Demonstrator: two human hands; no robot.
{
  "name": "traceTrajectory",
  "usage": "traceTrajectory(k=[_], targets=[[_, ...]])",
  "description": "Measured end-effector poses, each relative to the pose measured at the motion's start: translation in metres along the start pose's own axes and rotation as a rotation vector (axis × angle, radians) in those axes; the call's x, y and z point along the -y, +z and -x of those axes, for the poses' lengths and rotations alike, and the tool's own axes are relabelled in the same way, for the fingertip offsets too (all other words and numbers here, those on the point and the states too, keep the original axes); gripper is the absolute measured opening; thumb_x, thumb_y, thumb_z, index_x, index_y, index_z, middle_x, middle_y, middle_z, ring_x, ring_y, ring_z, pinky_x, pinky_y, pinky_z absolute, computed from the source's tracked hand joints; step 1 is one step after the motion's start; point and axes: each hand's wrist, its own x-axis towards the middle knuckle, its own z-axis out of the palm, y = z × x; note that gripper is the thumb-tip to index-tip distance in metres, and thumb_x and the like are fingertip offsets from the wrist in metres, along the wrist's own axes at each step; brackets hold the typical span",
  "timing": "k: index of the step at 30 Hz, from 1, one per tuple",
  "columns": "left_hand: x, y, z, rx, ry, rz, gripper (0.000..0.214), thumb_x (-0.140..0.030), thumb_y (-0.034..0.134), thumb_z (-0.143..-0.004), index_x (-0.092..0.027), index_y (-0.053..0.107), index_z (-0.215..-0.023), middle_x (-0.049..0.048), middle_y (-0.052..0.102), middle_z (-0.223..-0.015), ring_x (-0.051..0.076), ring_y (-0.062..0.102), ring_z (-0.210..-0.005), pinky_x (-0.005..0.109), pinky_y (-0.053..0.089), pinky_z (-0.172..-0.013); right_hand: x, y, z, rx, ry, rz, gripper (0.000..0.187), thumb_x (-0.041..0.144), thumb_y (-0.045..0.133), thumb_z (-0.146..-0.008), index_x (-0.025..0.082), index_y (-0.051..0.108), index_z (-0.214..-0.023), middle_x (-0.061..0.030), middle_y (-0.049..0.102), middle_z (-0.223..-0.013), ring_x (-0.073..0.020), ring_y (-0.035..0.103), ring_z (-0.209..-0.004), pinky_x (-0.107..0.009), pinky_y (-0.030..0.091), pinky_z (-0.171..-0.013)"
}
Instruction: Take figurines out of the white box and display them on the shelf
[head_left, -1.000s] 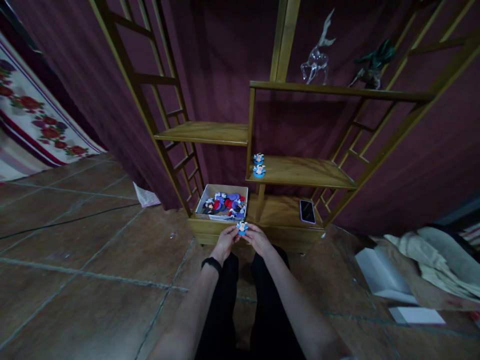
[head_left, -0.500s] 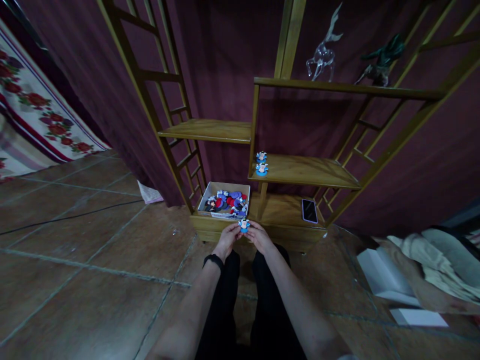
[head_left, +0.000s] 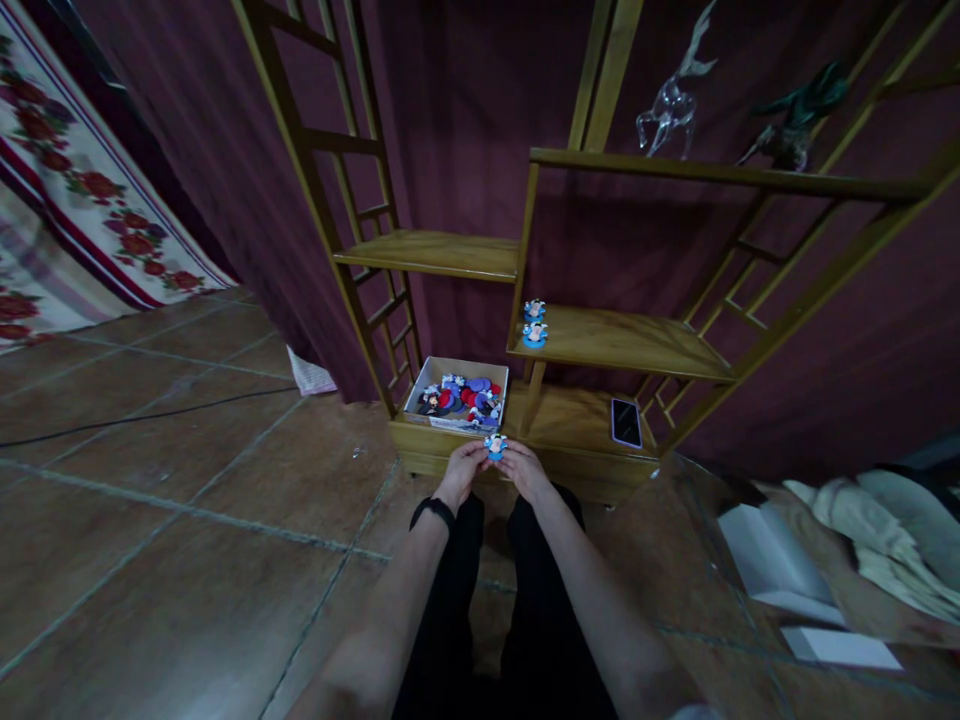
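Between my two hands is a small blue-and-white figurine (head_left: pixel 496 447) on a round blue base, held upright in front of the shelf unit. My left hand (head_left: pixel 463 472) pinches it from the left, and my right hand (head_left: pixel 524 469) grips its right side. Just beyond them, an open cardboard box (head_left: pixel 420 383) contains several more figurines and red, purple and dark round pieces. Two similar figurines stand one behind the other at the left end of the middle shelf (head_left: pixel 622 338): a front one (head_left: pixel 535 334) and a rear one (head_left: pixel 535 310).
On the bottom shelf lies a phone (head_left: pixel 625 423). A clear deer-like ornament (head_left: pixel 670 108) and a dark green sculpture (head_left: pixel 799 120) stand on the upper right shelf (head_left: pixel 720 177). White boxes (head_left: pixel 776 565) lie on the floor at right; a black cable (head_left: pixel 150 424) crosses the tiles at left.
The view has shifted slightly, so the shelf unit sits a little farther right. Both hands still hold the figurine in about the same place before the box.
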Motion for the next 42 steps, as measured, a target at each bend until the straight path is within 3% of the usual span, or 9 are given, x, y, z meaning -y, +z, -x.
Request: traceTrajectory(k=[8, 24, 42], targets=[[0.001, 0.000, -0.001, -0.015, -0.010, 0.004, 0.027, -0.026, 0.077, -0.055, -0.012, 0.071, -0.077, 0.0045, 0.067, -0.064, 0.008, 0.054, -0.051, 0.020, 0.041, -0.052, -0.006, -0.002, -0.006, -0.026, -0.023, -0.003, 0.024, 0.020, 0.070, -0.059, 0.017, 0.064, -0.082, -0.0018, 0.070, -0.074, -0.0157, 0.066, -0.071, -0.033, 0.052, -0.077], [0.003, -0.005, 0.002, -0.016, -0.021, 0.083, 0.031, -0.028, 0.082, -0.053, -0.009, 0.071, -0.075, 0.0071, 0.068, -0.067, 0.009, 0.059, -0.054, 0.021, 0.046, -0.055, -0.004, -0.005, 0.000, 0.117, -0.023, -0.023, 0.024, 0.022, 0.074, -0.063, 0.019, 0.067, -0.085, -0.0026, 0.071, -0.089, -0.0156, 0.065, -0.085, -0.032, 0.047, -0.089], [0.011, -0.007, -0.004, -0.015, 0.011, 0.096, 0.031, -0.028, 0.081, -0.054, -0.009, 0.069, -0.076, 0.0052, 0.066, -0.065, 0.008, 0.057, -0.053, 0.019, 0.045, -0.052, -0.001, -0.001, 0.002, 0.091, -0.019, -0.043, 0.018, 0.021, 0.074, -0.063, 0.019, 0.066, -0.079, -0.0014, 0.071, -0.086, -0.0142, 0.065, -0.081, -0.030, 0.048, -0.085]])
